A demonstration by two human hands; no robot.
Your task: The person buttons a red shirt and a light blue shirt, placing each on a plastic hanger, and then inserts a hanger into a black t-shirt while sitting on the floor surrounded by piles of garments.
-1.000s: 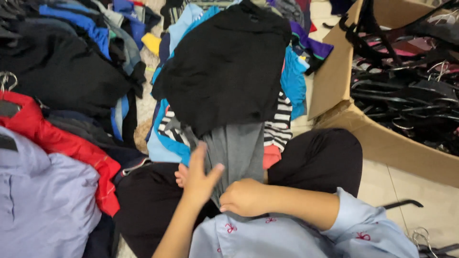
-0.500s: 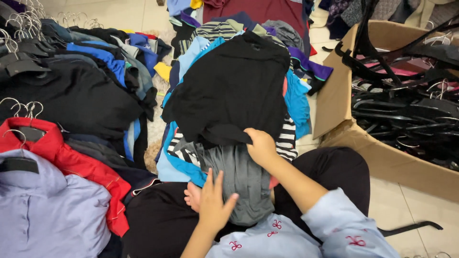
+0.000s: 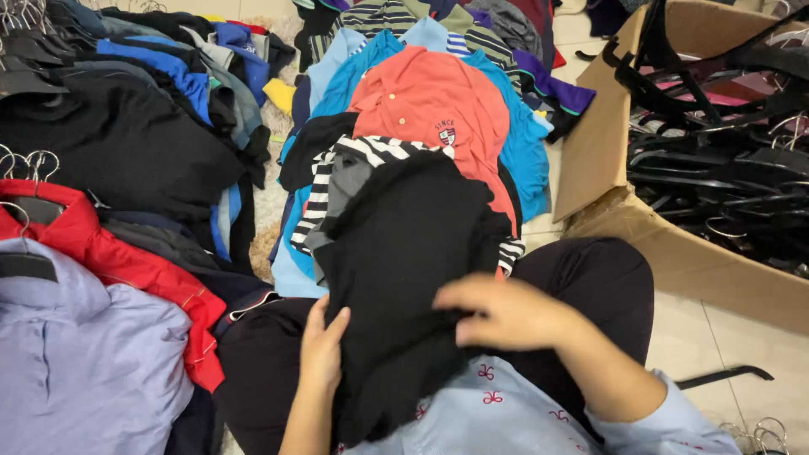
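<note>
The right hand (image 3: 506,313) is laid, fingers curled, grasping a black garment (image 3: 404,278) at lower centre of the frame; the left hand (image 3: 323,347) grips its edge. Gathering seems in hand; a firm two-handed pull is called for next.

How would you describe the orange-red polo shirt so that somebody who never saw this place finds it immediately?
Start from the big brown cardboard box full of black hangers on the right. Left of it lies a heap of shirts; the orange-red polo shirt lies on top, over a bright blue shirt. Only it has that warm colour, a button placket and a small chest crest.
</note>
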